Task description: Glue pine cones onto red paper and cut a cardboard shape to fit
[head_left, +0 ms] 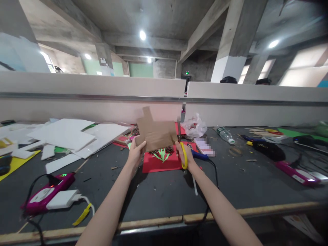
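A brown piece of cardboard (161, 134) with a strip sticking up at its top left is held above the table. My left hand (136, 152) grips its lower left corner between thumb and fingers. At the right edge, my right hand (185, 154) holds yellow-handled scissors (183, 155), their blades pointing up and blurred; its fingertips also meet the cardboard. Below and behind lies a red sheet (156, 165) with green leaf-shaped pieces (163, 155) and dark spiky bits on it, partly covered by the cardboard. A blue-handled tool (200, 154) with a cord lies beside my right hand.
White foam boards (65, 133) pile up at the left. Magenta power strips (48, 193) (294, 173) lie on both sides, with cables. A plastic bag (196, 125), a bottle (225, 135) and wooden sticks (261, 132) sit toward the back right. A low white partition (102, 109) stands behind.
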`<action>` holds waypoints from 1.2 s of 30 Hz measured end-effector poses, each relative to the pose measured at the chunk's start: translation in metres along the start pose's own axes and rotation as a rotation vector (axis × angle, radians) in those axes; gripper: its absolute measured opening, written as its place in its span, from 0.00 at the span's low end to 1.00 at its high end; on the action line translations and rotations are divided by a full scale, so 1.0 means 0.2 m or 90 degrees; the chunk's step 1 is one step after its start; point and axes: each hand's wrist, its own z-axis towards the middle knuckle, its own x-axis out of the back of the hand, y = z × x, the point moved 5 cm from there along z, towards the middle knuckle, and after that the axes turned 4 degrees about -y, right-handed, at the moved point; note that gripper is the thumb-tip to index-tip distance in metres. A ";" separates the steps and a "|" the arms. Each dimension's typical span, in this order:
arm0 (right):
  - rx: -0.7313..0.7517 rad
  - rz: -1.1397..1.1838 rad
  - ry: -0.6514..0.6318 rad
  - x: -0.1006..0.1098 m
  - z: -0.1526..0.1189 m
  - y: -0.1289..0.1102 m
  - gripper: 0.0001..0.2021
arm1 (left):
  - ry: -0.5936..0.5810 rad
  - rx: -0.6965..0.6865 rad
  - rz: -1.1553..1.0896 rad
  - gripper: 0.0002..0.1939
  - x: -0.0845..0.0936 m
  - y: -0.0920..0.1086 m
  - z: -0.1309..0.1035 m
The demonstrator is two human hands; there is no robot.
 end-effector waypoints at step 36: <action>0.091 -0.030 0.216 0.02 -0.05 -0.07 0.10 | -0.193 0.301 -0.104 0.05 -0.18 -0.19 -0.12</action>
